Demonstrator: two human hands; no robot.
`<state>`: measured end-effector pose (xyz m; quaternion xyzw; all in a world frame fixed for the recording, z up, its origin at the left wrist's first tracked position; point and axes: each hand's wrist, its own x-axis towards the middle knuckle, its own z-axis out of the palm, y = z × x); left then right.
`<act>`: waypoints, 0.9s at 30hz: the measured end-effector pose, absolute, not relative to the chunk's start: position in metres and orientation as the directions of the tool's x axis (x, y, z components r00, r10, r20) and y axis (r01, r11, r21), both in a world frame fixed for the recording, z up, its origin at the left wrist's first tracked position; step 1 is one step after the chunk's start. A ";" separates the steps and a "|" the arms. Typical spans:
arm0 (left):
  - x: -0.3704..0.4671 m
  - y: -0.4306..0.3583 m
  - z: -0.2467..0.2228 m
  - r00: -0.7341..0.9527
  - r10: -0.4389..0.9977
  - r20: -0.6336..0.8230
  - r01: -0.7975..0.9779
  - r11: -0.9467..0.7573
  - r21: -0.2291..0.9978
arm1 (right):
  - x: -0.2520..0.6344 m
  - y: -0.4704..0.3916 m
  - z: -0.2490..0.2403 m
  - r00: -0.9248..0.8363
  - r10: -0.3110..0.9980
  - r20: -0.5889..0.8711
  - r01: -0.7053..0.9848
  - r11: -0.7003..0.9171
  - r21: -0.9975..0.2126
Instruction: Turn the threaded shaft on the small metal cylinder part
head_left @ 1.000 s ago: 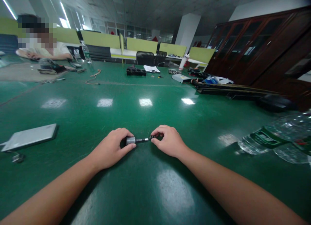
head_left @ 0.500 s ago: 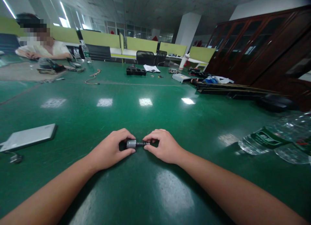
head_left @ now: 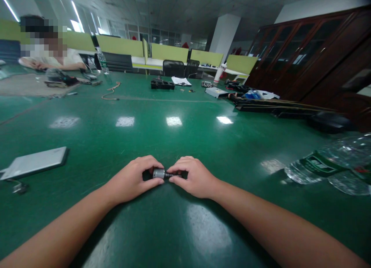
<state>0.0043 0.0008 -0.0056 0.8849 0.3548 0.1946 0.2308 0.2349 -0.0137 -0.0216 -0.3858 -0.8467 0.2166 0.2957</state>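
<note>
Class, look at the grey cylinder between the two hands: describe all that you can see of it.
The cylinder is short, smooth and metallic-looking, with small dark marks near its left end. It lies on its side, pointing roughly left to right, above or on the green table; contact is unclear. The left hand pinches it between thumb and fingers, hiding some of it. From its right end a narrower, dark ridged part runs into the grip of the right hand.

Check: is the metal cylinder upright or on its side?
On its side: the metal cylinder points sideways, its dark ribbed part toward the right hand.
</note>
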 end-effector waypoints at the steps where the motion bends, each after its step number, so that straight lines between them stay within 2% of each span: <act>1: 0.004 0.001 -0.006 0.675 0.716 0.177 0.539 -0.643 0.544 | 0.235 -0.014 -0.021 -0.531 0.781 0.329 0.530 0.609 -0.591; 27: 0.005 -0.001 -0.004 0.656 0.737 0.162 0.567 -0.623 0.539 | 0.236 -0.015 -0.013 -0.520 0.802 0.293 0.566 0.581 -0.585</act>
